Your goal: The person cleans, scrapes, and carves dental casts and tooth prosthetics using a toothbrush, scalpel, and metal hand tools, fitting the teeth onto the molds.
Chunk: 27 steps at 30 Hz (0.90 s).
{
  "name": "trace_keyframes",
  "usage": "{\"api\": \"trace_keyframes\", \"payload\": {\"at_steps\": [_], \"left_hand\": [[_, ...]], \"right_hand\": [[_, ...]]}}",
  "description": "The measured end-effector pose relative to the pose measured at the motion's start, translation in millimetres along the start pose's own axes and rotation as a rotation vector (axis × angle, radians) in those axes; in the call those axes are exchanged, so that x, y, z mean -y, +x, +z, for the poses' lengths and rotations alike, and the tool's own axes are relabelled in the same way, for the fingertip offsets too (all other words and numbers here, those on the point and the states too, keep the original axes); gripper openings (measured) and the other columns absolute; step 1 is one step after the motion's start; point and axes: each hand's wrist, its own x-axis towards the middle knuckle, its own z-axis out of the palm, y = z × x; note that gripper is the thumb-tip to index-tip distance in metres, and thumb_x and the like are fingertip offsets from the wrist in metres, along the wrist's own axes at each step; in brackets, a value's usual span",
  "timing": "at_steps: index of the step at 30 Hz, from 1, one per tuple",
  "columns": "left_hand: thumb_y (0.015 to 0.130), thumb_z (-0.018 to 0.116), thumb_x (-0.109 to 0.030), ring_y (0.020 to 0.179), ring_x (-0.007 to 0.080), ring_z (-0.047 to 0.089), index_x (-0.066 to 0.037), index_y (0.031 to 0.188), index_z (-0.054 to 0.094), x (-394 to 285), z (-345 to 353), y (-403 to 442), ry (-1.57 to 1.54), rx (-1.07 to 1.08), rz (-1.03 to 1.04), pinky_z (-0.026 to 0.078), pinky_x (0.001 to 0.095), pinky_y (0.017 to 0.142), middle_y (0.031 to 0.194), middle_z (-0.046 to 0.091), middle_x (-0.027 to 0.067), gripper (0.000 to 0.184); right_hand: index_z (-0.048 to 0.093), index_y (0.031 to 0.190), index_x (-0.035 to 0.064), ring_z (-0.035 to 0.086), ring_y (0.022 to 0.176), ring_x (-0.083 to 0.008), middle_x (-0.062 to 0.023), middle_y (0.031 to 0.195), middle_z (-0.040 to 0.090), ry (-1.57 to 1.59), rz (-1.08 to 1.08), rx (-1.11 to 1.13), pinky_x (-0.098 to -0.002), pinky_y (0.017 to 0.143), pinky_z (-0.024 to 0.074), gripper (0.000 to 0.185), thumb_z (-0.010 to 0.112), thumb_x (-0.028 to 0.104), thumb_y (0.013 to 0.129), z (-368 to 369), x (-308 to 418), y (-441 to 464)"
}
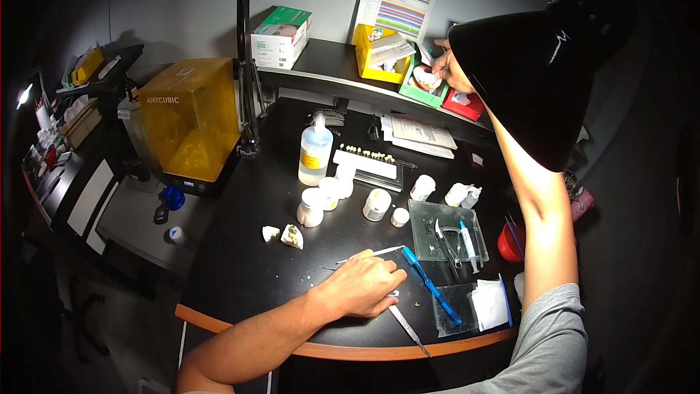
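My left hand (361, 284) rests on the black desk with its fingers curled closed. What they hold, if anything, is hidden. A metal spatula (410, 330) sticks out from beneath this hand toward the desk's front edge. Just beyond the knuckles lies a thin pale instrument (380, 252), near a blue-handled brush (432, 288). Up at the shelf, my right hand (452, 69) reaches into a green bin (423, 95), partly behind the lamp shade. Its fingers are bent beside a dental cast (426, 78) and a white slip; their exact grip is unclear.
The black lamp shade (518, 80) hangs by my right forearm. Yellow (372, 71) and red bins (462, 106) flank the green one. White jars (377, 205), a bottle (315, 153), tooth models (292, 237) and a glass slab (430, 222) with pliers (446, 244) and syringe (468, 243) stand around.
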Motion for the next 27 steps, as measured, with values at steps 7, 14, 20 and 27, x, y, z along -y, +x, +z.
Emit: {"api": "trace_keyframes", "payload": {"at_steps": [7,14,20,27], "left_hand": [[0.089,0.079,-0.035,0.091,0.0319,0.068,-0.006,0.097,0.068,-0.4,-2.0,0.1,0.022,0.007,-0.01,0.05,0.0435,0.085,0.089,0.068,0.0115,0.032],[0.084,0.083,-0.039,0.093,0.0321,0.066,-0.006,0.097,0.069,2.0,-3.9,-0.7,0.005,-0.117,0.023,0.05,0.0433,0.085,0.092,0.067,0.0115,0.038],[0.093,0.085,-0.026,0.101,0.0156,0.072,0.002,0.119,0.068,-3.5,-24.7,13.0,-0.851,-0.195,-0.358,0.057,0.0306,0.092,0.112,0.075,0.0103,0.042],[0.096,0.081,-0.016,0.115,0.0218,0.072,0.004,0.154,0.047,-0.2,-23.1,11.6,-1.335,-0.127,-0.358,0.058,0.0327,0.102,0.134,0.067,0.0166,0.07]], "right_hand": [[0.077,0.102,0.0,0.069,0.1,-0.0201,-0.0109,0.111,0.071,0.564,0.089,0.069,-0.0311,0.088,0.0558,0.011,0.073,0.004,0.092,-35.5,5.7,-33.3],[0.076,0.106,-0.0019,0.07,0.093,-0.0161,-0.0084,0.103,0.074,1.029,0.111,0.107,-0.0289,0.083,0.0562,0.01,0.07,0.004,0.1,-14.7,40.3,-150.2],[0.078,0.102,-0.0027,0.075,0.087,-0.0288,-0.0185,0.101,0.075,0.355,-0.444,-0.504,-0.0356,0.079,0.0623,0.025,0.072,-0.014,0.081,11.8,102.3,-284.0],[0.08,0.111,0.0012,0.078,0.099,-0.0305,-0.0182,0.112,0.076,0.286,-0.465,-0.541,-0.0364,0.084,0.0662,0.042,0.072,-0.015,0.073,41.9,121.6,-365.9]]}}
